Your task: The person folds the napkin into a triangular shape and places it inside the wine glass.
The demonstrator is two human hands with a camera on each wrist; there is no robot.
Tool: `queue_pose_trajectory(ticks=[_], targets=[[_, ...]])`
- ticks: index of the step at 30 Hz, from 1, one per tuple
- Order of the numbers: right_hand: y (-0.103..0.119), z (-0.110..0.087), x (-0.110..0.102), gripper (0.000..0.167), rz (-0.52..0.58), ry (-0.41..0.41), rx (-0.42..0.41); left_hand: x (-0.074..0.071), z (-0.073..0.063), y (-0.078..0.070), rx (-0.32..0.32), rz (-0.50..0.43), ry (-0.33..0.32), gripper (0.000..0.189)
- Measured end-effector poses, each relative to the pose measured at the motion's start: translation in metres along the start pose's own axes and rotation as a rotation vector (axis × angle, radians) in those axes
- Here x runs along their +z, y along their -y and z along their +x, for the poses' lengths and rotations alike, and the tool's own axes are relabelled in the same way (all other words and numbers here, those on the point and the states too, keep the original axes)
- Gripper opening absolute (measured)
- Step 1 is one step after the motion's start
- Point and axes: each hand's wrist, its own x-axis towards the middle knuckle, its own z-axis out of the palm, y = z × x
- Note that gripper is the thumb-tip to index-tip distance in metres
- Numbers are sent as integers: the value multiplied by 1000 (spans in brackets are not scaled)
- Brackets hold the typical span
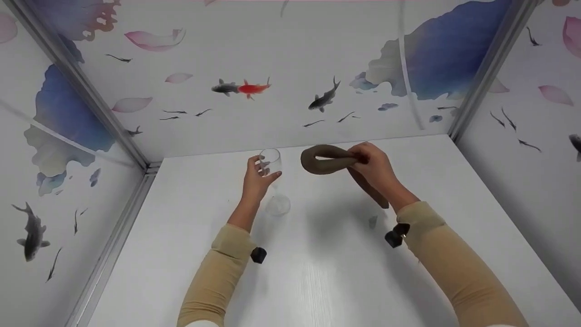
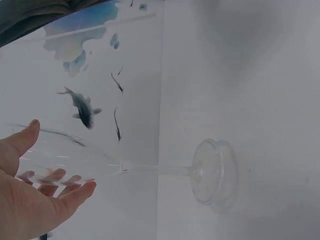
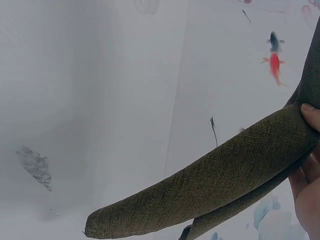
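My left hand [image 1: 258,178] has its fingers and thumb curled round the bowl of a clear stemmed wine glass [image 1: 278,205]. In the left wrist view the wine glass [image 2: 206,172] shows its stem and round foot, which appears to stand on the white table. To the right, my right hand [image 1: 374,165] pinches an olive-brown cloth [image 1: 324,169], raised above the table. One part of the cloth bends into a loop towards the glass, apart from it. In the right wrist view a long end of the cloth [image 3: 200,180] hangs away from the fingers.
A small grey patch [image 1: 372,221] shows on the white table [image 1: 308,281] beneath the right forearm; what it is I cannot tell. White panels [image 1: 272,54] printed with fish and petals stand behind and at both sides. Metal posts [image 1: 86,86] join them at the corners.
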Motion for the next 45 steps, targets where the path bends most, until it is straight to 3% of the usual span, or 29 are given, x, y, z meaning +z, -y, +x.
queue_pose_trajectory(ticks=[4,20,29,39,42,45], targets=[[0,-3,-3,23,23,-7,26,9,-8,-3,10,1,28,71],[1,-7,-25,27,18,-41,1,49,-36,-6,18,26,196,68],[8,-5,-35,26,-6,-51,-40,66,-46,-9,80,46,288,64],[21,3,-40,22,-101,-97,-157,59,-52,-12,119,97,335,84],[24,4,-41,23,-134,-113,-189,53,-54,-20,172,83,312,87],[27,4,-40,28,-154,-119,-211,47,-57,-31,278,14,262,76]])
